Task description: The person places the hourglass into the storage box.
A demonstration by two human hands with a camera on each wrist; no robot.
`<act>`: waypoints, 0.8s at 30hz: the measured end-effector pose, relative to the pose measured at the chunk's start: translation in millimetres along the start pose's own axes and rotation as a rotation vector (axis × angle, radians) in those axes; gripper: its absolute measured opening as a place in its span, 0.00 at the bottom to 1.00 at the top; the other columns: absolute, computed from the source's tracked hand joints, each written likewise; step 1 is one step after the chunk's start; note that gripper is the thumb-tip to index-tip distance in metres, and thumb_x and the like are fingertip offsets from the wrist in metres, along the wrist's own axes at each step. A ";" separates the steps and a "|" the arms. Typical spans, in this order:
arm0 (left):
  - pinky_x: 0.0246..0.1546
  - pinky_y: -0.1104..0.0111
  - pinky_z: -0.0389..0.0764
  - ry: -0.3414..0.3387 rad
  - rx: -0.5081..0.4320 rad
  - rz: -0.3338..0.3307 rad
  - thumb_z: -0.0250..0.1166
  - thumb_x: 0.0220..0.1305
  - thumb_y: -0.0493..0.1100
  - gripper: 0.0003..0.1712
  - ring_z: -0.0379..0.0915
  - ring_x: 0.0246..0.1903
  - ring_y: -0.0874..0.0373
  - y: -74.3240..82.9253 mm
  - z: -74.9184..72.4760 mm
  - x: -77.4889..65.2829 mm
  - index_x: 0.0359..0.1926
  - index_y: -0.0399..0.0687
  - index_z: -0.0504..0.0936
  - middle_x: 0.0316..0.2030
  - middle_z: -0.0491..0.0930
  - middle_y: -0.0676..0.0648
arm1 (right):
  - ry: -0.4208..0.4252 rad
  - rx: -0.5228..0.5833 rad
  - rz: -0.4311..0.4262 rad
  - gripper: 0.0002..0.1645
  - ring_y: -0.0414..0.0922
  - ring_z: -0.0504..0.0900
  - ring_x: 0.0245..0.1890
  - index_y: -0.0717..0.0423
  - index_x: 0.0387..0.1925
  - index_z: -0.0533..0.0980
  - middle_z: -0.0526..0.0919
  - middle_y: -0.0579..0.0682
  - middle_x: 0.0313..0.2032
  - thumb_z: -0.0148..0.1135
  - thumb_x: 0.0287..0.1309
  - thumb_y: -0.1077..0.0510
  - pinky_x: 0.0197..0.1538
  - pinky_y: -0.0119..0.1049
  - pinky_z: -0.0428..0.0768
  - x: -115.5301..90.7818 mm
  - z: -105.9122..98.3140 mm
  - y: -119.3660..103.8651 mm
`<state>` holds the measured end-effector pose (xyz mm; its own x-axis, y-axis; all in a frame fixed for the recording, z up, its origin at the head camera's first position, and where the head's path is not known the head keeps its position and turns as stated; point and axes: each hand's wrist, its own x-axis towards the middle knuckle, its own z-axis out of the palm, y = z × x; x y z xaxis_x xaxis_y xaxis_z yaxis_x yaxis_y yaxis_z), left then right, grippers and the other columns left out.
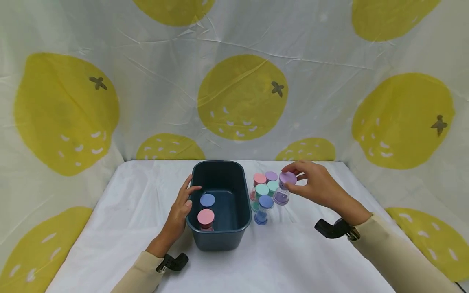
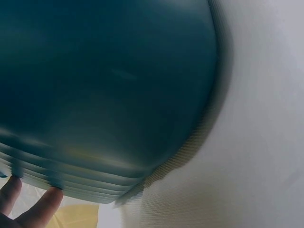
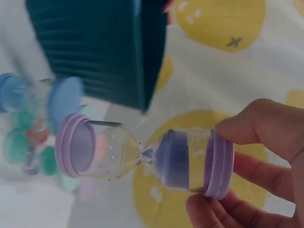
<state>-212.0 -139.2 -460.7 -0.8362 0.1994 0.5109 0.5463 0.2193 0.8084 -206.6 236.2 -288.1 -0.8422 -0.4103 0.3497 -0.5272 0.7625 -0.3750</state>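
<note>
- The right grip [image 1: 316,188] was pinched, thumb against fingers, on the rounded cap at one end of a purple hourglass [image 3: 173,159].
- That hourglass hung cap uppermost beside the cluster, to the right of the bin. Its two caps were smooth, matte lavender discs with stepped edges; its body was clear and glossy, narrowing to a thin waist, with fine purple sand packed in the bulb nearer the fingers.
- The left grip [image 1: 178,208] lay relaxed on the near-left rim of a dark teal bin [image 1: 220,241], its fingers loosely extended and touching the edge.
- The bin was a deep, round-cornered oblong with a low sheen; close views showed horizontal ribbing.
- Inside the bin, toward the left wall, were a blue-capped piece [image 1: 207,200] and a pink-capped piece [image 1: 206,217].
- Just right of the bin were grouped a blue hourglass [image 1: 265,202], two mint hourglasses [image 1: 261,190], a pink hourglass [image 1: 259,179] and a second lavender cap [image 1: 271,176].
- The counter [image 1: 311,260] wore a white, lightly creased cloth.
- Behind rose a wrinkled, faintly shiny white sheet [image 1: 318,81] printed with yellow lemons [image 1: 243,97].
</note>
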 end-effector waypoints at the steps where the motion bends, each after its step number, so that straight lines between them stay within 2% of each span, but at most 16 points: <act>1: 0.65 0.23 0.42 -0.002 0.001 0.001 0.41 0.73 0.47 0.26 0.37 0.79 0.41 -0.3 0.1 0.3 0.68 0.54 0.68 0.80 0.41 0.51 | 0.006 0.000 -0.009 0.18 0.46 0.84 0.42 0.56 0.46 0.81 0.85 0.49 0.42 0.73 0.52 0.60 0.46 0.45 0.87 4.9 -4.7 -5.5; 6: 0.65 0.24 0.41 0.004 -0.005 0.003 0.41 0.73 0.46 0.26 0.37 0.79 0.41 -0.1 0.4 0.8 0.68 0.56 0.68 0.80 0.42 0.51 | 0.004 0.053 -0.035 0.18 0.48 0.83 0.46 0.56 0.48 0.81 0.84 0.51 0.45 0.71 0.56 0.56 0.50 0.49 0.86 35.3 -16.7 -33.3; 11: 0.65 0.23 0.42 0.001 -0.012 -0.007 0.41 0.72 0.46 0.26 0.37 0.79 0.40 -0.5 0.5 -1.1 0.68 0.55 0.69 0.80 0.42 0.50 | -0.042 0.153 -0.061 0.18 0.47 0.81 0.46 0.55 0.48 0.81 0.84 0.51 0.44 0.71 0.57 0.54 0.52 0.47 0.85 69.7 -6.6 -55.7; 17: 0.65 0.24 0.42 0.005 -0.015 -0.005 0.42 0.72 0.46 0.26 0.37 0.79 0.40 -2.0 0.2 0.6 0.68 0.55 0.69 0.80 0.42 0.50 | -0.111 0.224 -0.092 0.19 0.47 0.84 0.44 0.57 0.48 0.82 0.85 0.52 0.43 0.72 0.55 0.55 0.49 0.43 0.86 105.3 29.9 -72.9; 24: 0.65 0.24 0.43 -0.003 -0.009 -0.004 0.41 0.73 0.48 0.26 0.38 0.79 0.39 -3.4 0.4 0.9 0.68 0.56 0.68 0.80 0.42 0.50 | -0.203 0.149 -0.079 0.19 0.49 0.83 0.44 0.57 0.48 0.82 0.86 0.55 0.46 0.70 0.55 0.54 0.48 0.38 0.86 131.9 88.9 -80.5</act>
<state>-214.5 -139.4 -463.1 -0.8382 0.2012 0.5069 0.5425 0.2115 0.8130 -285.3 76.3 -288.1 -0.7954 -0.5690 0.2088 -0.5900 0.6483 -0.4812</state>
